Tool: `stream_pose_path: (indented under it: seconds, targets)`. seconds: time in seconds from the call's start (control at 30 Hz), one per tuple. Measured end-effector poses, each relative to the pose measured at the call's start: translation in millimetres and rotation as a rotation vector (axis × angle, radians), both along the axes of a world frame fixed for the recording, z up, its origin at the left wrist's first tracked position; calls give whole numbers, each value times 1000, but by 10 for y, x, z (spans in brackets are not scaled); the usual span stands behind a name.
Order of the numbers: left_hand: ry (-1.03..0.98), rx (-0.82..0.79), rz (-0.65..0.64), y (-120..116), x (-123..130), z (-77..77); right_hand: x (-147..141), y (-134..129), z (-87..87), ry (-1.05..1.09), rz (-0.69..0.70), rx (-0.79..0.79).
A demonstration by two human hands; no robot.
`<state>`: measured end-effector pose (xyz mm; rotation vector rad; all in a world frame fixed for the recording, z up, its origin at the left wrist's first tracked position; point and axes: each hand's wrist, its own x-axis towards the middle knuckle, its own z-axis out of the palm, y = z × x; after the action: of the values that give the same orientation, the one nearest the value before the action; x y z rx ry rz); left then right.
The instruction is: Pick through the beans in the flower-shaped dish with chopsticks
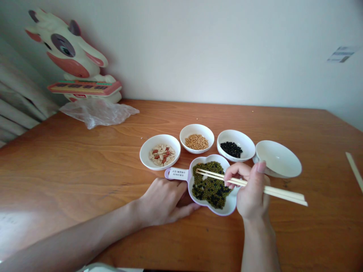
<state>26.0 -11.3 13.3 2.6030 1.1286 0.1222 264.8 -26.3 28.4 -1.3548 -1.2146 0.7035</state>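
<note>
My right hand (252, 185) is closed around a pair of light wooden chopsticks (279, 192). Their tips reach into a white flower-shaped dish (231, 204) with a lilac rim, over green mung beans (211, 183) mixed with dark beans. No bean can be made out between the tips. At the dish's left side, below its labelled handle (177, 174), my left hand (164, 200) grips the edge, thumb along the lower rim. Behind the dish, white bowls hold pale flat seeds with reddish pieces (162, 155), yellow soybeans (196, 142) and black beans (231, 149).
A fourth white bowl (279, 158), tilted, touches the black-bean bowl on the right. A crumpled plastic bag (99, 112) lies by a toy cow with a keyboard (85, 87) at the back left. One light stick (354, 170) lies at the far right of the wooden table (85, 166).
</note>
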Motion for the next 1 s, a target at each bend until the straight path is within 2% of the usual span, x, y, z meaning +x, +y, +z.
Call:
stream_pose_path:
  seconds: [0.2,0.4,0.63,1.0]
  targets:
    - [5,-12,-6,1,-6,-18,-45,-18,44,-6,-24,3]
    - [5,-10,-4,-5,-6,-17,-62,-60,97,-4,-107,16]
    - [20,3,-10,1,6,-4,92,-5,34,-11,-19,62]
    - [-2,17,-10,-3,-7,-13,-5,14,-17,-15,2,4]
